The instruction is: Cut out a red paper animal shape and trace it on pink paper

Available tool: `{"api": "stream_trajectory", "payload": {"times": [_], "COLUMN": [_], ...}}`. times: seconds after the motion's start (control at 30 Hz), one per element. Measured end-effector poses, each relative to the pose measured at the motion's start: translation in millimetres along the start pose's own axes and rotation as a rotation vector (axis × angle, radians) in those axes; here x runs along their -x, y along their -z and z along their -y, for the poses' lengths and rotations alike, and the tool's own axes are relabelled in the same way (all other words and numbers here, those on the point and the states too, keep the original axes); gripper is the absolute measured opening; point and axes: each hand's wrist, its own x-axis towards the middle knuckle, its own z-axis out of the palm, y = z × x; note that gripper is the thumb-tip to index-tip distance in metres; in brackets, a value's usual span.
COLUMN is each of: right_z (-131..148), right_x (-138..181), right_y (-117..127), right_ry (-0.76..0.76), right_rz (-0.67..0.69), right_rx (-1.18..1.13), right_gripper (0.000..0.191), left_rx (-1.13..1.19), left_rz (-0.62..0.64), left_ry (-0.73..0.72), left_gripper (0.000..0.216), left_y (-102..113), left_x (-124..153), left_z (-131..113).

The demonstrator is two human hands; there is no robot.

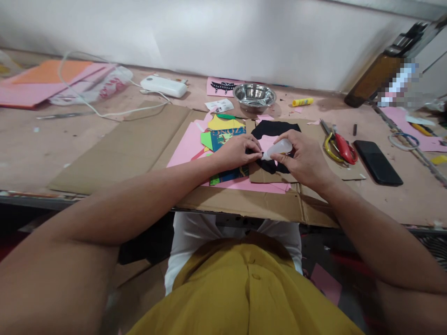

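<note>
Standing here watching, and the little bottle (281,147) is right in the right hand (307,160), pinched with the forefinger on its 12 side and the thumb down around 6. Going by the clock from the bottle (12 = the wall), its nozzle aims at about 8, just beside the left hand's (237,151) fingertips. Those left fingers are bunched together near the edge of the black cutout (279,126), but can't tell if they're pinching it, and they crowd the nozzle so you barely see its end. The left hand also covers part of the blue sheet (240,171) at 9, which sits on pink paper (181,149) and cardboard (118,144). Metal bowl's (254,106) at 11, glue stick (302,102) at 1, red-handled cutters (345,149) at 3 with the phone (378,163) past them, white box (164,86) way off at 10
</note>
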Motion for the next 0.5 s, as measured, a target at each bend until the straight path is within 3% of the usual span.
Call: {"api": "stream_trajectory", "payload": {"times": [0.5], "right_z": [0.0], "right_x": [-1.1], "right_y": [0.3], "right_ry": [-0.002], "right_rz": [0.044], "right_rx": [0.014], "right_gripper": [0.011], "left_rx": [0.013], "left_rz": [0.0], "left_ry": [-0.004], "left_gripper": [0.014], "left_y": [-1.4], "left_x": [-0.1], "left_z": [0.4]}}
